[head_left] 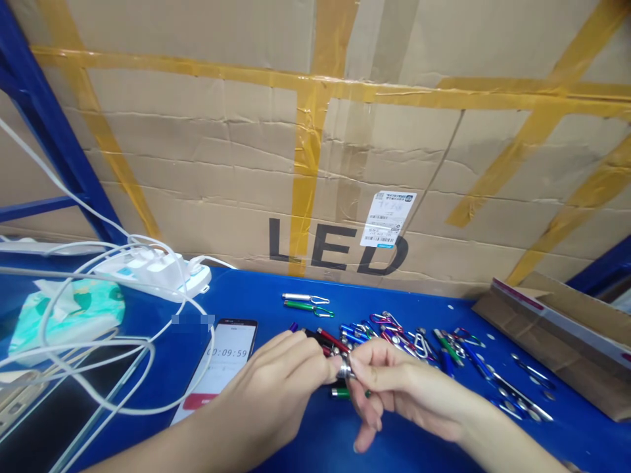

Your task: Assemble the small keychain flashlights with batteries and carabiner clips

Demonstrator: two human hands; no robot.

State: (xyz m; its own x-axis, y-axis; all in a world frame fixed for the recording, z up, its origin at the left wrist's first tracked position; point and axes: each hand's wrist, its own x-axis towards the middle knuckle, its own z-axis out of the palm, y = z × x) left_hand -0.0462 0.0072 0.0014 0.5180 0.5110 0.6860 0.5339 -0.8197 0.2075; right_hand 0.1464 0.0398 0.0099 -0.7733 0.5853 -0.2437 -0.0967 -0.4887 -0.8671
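Note:
In the head view both hands meet just in front of a pile of small keychain flashlights [394, 332]. My left hand [286, 371] is curled closed, thumb and forefinger against one side of a small silver metal flashlight part [346, 369]. From the other side my right hand [394, 381] pinches the same part between thumb and forefinger, its lower fingers loosely bent. Much of the part is hidden by fingertips. A green flashlight [342, 393] lies just below the fingertips. Behind the hands, a silver flashlight [298, 298] and a green one [300, 306] with carabiner clips lie side by side.
A phone [231, 341] showing a timer lies left of my hands. Farther left are looping white cables [148, 341], a power strip [158, 272] and a tissue pack [89, 309]. An open cardboard box [557, 348] stands right. A large taped carton [221, 164] walls the back.

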